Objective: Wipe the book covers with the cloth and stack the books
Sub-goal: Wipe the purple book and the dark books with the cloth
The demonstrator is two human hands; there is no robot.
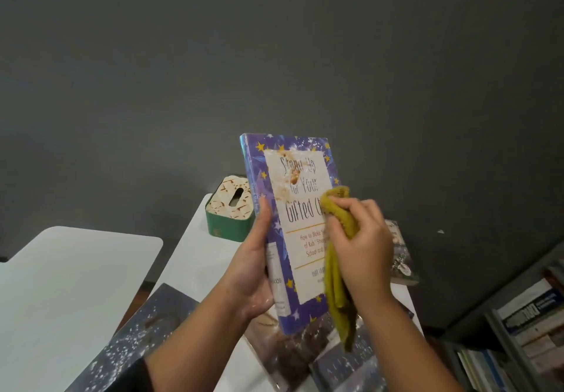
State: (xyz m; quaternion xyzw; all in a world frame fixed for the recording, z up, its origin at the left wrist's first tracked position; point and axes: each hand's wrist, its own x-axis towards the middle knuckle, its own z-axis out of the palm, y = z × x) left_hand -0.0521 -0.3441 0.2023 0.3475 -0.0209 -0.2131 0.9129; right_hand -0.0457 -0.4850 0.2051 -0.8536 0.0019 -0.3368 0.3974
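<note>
At frame centre I see my left hand [254, 265] gripping the purple book [300, 223] upright by its spine, thumb along the cover edge. My right hand [363, 246] curls its fingers [341, 226] tight round the yellow cloth [338, 272], pressing it against the stained cover's right side, above the counter [198, 257].

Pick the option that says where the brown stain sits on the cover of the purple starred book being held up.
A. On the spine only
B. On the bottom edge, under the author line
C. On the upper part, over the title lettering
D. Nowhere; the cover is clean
C: the brown stain lies across the upper title lettering of the purple book, above where the cloth touches the cover.
</note>
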